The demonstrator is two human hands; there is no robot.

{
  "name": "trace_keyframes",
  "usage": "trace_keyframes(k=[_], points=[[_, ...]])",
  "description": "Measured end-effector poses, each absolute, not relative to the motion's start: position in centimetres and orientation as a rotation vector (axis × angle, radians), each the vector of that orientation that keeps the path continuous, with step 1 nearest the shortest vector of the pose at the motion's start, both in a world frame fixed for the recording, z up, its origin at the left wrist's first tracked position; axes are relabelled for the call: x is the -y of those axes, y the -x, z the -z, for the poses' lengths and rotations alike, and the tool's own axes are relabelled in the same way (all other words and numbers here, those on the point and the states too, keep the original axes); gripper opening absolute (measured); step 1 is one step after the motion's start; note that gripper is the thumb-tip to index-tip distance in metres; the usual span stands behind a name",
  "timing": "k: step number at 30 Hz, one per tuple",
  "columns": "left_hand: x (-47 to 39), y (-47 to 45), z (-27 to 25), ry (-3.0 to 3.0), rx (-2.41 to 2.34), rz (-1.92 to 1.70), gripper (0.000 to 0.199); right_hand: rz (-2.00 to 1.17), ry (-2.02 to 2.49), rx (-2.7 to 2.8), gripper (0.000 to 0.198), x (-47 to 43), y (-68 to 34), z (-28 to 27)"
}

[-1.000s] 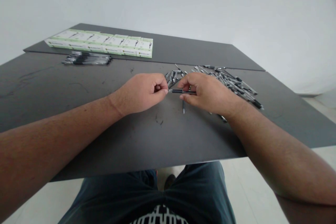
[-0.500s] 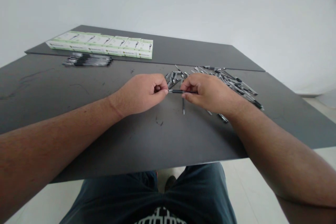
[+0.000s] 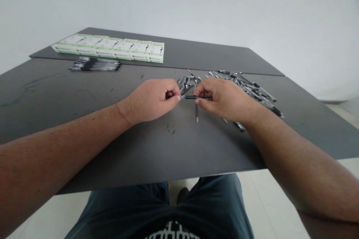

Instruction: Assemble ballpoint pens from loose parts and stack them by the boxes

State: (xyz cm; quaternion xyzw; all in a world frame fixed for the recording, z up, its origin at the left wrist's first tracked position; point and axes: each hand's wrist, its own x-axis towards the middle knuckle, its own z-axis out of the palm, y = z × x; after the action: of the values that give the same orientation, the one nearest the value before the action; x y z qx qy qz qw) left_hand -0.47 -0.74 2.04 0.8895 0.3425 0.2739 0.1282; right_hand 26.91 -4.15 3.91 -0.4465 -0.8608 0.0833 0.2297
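Observation:
Held level between my two hands is a pen with a black grip. My left hand pinches its left tip between thumb and forefinger. Farther along the barrel, my right hand has its fingers and thumb closed on the pen and covers part of it. Behind and under my right hand lie loose pen parts: a small heap of short clear and black pieces, and pen barrels with black grips to the right. One thin clear piece points toward me just below the held pen.
Green-and-white boxes with pen pictures stand in a row at the back left of the grey table. In front of them lies a neat bundle of pens. A seam crosses the table behind the bundle. The white wall is beyond.
Both hands keep the same grip on the pen. The whole view has shifted very slightly; nothing else has visibly moved.

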Motion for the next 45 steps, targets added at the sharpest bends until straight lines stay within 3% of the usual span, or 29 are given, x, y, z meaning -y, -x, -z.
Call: trace_keyframes(k=[12, 16, 24, 28, 34, 39, 45], points=[[0.8, 0.3, -2.2, -2.609, -1.019, -0.767, 0.019, -0.177, 1.24, 2.417, 0.008, 3.9, -27.2, -4.1], [0.7, 0.4, -2.3, -2.621, -1.027, -0.749, 0.02, -0.14, 1.246, 2.511, 0.024, 3.9, -27.1, -4.4], [0.6, 0.5, -2.2, -2.626, -1.026, -0.747, 0.022, -0.218, 1.302, 2.399, 0.009, 4.0, -27.1, -4.3], [0.7, 0.5, -2.2, -2.631, -1.032, -0.744, 0.022, -0.163, 1.276, 2.495, 0.019, 4.1, -27.1, -4.6], [0.7, 0.4, -2.2, -2.643, -1.027, -0.734, 0.022, -0.248, 1.323, 2.444, 0.01, 4.1, -27.1, -4.5], [0.7, 0.4, -2.2, -2.635, -1.028, -0.728, 0.021, -0.197, 1.266, 2.527, 0.025, 4.0, -27.1, -4.6], [0.7, 0.4, -2.3, -2.633, -1.04, -0.699, 0.02, -0.265, 1.317, 2.46, 0.01, 4.1, -27.1, -4.5]])
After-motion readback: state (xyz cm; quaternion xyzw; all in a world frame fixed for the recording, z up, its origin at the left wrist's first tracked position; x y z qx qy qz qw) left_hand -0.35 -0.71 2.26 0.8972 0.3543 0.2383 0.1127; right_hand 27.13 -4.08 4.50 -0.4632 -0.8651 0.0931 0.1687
